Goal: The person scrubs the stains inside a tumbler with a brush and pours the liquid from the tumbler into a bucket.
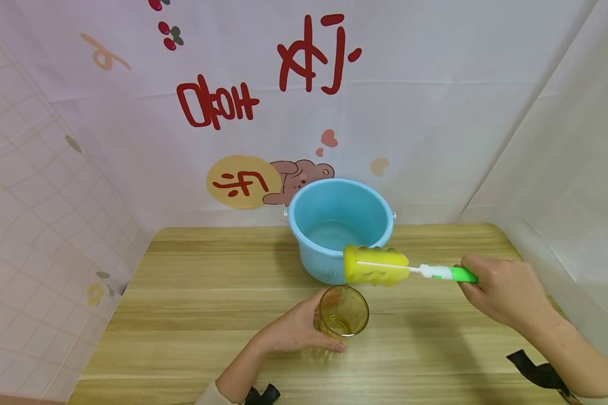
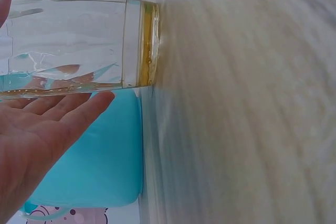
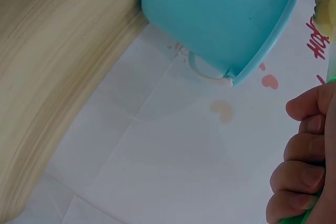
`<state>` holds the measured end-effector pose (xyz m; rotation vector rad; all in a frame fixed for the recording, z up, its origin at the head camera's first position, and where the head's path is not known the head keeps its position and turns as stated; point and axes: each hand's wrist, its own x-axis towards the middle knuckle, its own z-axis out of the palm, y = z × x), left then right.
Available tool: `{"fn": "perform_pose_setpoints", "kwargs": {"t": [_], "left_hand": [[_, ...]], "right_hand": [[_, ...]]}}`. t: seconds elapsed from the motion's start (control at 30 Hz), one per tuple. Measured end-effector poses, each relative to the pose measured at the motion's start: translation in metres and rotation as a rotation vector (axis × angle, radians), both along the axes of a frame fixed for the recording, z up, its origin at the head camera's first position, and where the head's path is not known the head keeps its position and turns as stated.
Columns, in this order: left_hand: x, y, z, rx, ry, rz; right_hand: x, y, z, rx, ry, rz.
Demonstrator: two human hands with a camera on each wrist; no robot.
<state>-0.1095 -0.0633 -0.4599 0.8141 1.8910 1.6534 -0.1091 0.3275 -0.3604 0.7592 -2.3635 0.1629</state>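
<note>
An amber-tinted drinking glass [image 1: 343,312] stands upright on the wooden table, with a little liquid at its bottom. My left hand [image 1: 295,327] holds it from the left, thumb on the near side and fingers round the far side. In the left wrist view the fingers [image 2: 79,116] lie along the glass wall. My right hand [image 1: 504,289] grips the green end of a sponge bottle brush [image 1: 377,266]. The brush's yellow sponge head is held in the air, above and beyond the glass, overlapping the bucket's front rim in the head view.
A light blue bucket [image 1: 316,261] with some water in it stands at the back of the table [image 1: 192,315], just beyond the glass. Its handle [image 3: 202,72] hangs down in the right wrist view. A printed white cloth [image 1: 436,112] hangs behind and at both sides.
</note>
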Motion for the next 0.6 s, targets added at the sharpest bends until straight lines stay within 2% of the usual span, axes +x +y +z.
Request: {"fn": "perform_pose_setpoints", "kwargs": {"t": [0.2,0.6], "left_hand": [[0.0,-0.001,-0.001,-0.015,0.002,-0.001],[-0.001,0.0,0.0,-0.021,0.008,-0.013]], "right_hand": [[-0.002,-0.005,0.002,0.044,0.025,0.06],[-0.003,-0.015,0.008,0.118,-0.023,0.133]]}}
